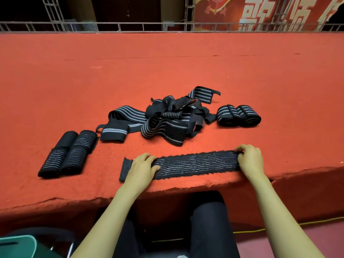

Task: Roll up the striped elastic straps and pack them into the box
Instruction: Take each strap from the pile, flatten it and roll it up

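A black strap with thin grey stripes point(195, 163) lies flat along the near edge of the red carpeted platform point(167, 67). My left hand point(142, 169) rests on it close to its left end, fingers laid over the fabric. My right hand point(250, 159) grips the strap's right end with curled fingers. Behind them sits a tangled pile of loose striped straps point(160, 118). Two rolled straps point(238, 115) lie to the pile's right. Several more rolled straps point(67, 153) lie at the left. No box is in view.
The platform's front edge point(167, 191) runs just below my hands, with my dark-clad legs point(210, 220) under it. A green object point(18, 244) shows at the bottom left. A metal truss rail point(130, 27) and a red banner point(260, 13) stand at the back.
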A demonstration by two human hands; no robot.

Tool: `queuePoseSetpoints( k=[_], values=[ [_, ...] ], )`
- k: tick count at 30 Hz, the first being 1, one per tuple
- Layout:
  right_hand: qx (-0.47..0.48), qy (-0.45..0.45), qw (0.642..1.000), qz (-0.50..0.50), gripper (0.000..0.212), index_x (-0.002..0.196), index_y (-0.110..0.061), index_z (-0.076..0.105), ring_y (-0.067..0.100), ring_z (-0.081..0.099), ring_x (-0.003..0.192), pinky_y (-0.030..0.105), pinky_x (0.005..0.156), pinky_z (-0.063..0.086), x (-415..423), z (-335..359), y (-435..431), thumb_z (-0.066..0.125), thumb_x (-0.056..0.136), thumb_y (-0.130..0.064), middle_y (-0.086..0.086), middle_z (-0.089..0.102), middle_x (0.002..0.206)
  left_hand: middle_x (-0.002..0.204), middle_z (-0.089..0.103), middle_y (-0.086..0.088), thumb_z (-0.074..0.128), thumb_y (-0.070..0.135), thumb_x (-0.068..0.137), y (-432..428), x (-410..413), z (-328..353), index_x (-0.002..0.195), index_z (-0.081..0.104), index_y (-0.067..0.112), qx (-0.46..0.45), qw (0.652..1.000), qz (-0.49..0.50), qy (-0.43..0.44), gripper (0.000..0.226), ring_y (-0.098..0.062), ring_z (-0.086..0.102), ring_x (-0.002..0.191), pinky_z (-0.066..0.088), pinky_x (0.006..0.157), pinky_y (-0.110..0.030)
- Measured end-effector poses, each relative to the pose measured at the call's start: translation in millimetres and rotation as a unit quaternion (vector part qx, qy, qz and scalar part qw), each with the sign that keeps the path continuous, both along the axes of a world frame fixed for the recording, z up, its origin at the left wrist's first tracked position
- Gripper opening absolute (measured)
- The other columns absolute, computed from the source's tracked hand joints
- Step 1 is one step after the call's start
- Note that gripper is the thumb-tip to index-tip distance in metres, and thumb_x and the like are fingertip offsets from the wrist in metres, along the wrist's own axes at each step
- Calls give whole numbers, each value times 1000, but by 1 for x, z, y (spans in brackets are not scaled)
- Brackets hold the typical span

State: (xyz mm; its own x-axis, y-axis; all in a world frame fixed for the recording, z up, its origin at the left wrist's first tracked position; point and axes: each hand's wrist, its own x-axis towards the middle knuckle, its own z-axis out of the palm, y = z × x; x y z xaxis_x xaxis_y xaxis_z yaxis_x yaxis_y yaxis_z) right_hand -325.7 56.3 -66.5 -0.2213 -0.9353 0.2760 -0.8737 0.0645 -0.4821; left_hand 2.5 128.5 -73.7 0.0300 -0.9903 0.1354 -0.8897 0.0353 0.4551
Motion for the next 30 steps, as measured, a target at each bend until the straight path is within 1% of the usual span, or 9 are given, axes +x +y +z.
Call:
queuePoseSetpoints(
  k=[4, 8, 11, 14, 16, 19, 21, 24, 30],
  values=[
    [9, 24, 998, 53, 24, 97, -13, 72, 36, 52, 109, 38, 91, 39, 25, 7, 2, 59, 79, -3, 12, 65, 108, 121, 54, 3, 53, 11, 92, -4, -24, 8, 115, 64, 16, -38, 998, -54, 1, 26, -17, 45, 117, 38, 97, -32],
    [42, -15, 974, 223, 17, 101, -16, 69, 26, 52, 107, 31, 94, 35, 66, 8, 9, 66, 85, -21, 6, 63, 107, 117, 57, 7, 50, 24, 95, -13, -49, 9, 110, 65, 21, -42, 995, -86, -4, 22, -16, 47, 112, 40, 93, -31],
    [72, 35, 952, 296, 23, 108, -20, 65, 22, 49, 109, 35, 97, 38, 86, 6, 13, 62, 88, -30, 1, 60, 111, 114, 59, 6, 51, 30, 93, -22, -52, 10, 107, 65, 23, -22, 996, -90, -11, 21, -16, 47, 111, 40, 93, -33],
    [99, 82, 943, 307, 26, 113, -19, 64, 22, 49, 109, 38, 97, 39, 93, 11, 8, 59, 90, -33, 2, 59, 112, 110, 61, 4, 57, 29, 90, -35, -44, 17, 104, 67, 24, 14, 994, -106, 5, 18, -16, 53, 107, 43, 92, -36],
    [91, 37, 945, 313, 23, 109, -17, 66, 21, 54, 105, 34, 94, 41, 97, 20, 0, 62, 89, -28, 3, 60, 108, 103, 64, 2, 61, 24, 86, -48, -37, 27, 100, 68, 22, 11, 994, -98, 48, 15, -16, 58, 97, 46, 90, -36],
    [19, -42, 949, 312, 18, 105, -14, 68, 19, 59, 97, 28, 90, 42, 108, 41, -23, 64, 87, -16, 4, 63, 104, 96, 66, 1, 63, 15, 84, -77, -28, 47, 96, 69, 18, -58, 991, -61, 104, 14, -15, 60, 86, 48, 87, -35],
    [-42, -63, 951, 300, 18, 105, -13, 68, 16, 58, 95, 27, 87, 43, 117, 58, -43, 63, 88, -14, 3, 64, 103, 95, 65, 2, 62, 12, 85, -98, -24, 63, 96, 69, 17, -107, 987, -39, 118, 14, -15, 60, 87, 48, 87, -32],
    [-102, -69, 947, 297, 20, 108, -13, 66, 17, 55, 104, 26, 91, 40, 131, 80, -75, 61, 88, -14, 2, 64, 109, 99, 63, 0, 60, 14, 86, -127, -20, 83, 99, 68, 17, -144, 984, -19, 106, 16, -17, 58, 95, 45, 88, -32],
    [-81, 9, 951, 297, 42, 129, -16, 54, 25, 37, 127, 34, 106, 30, 155, 93, -137, 57, 88, -8, 4, 51, 130, 119, 59, -7, 60, 22, 87, -174, -22, 91, 119, 59, 13, -98, 993, 1, 64, 34, -24, 53, 113, 40, 95, -34]
  ],
)
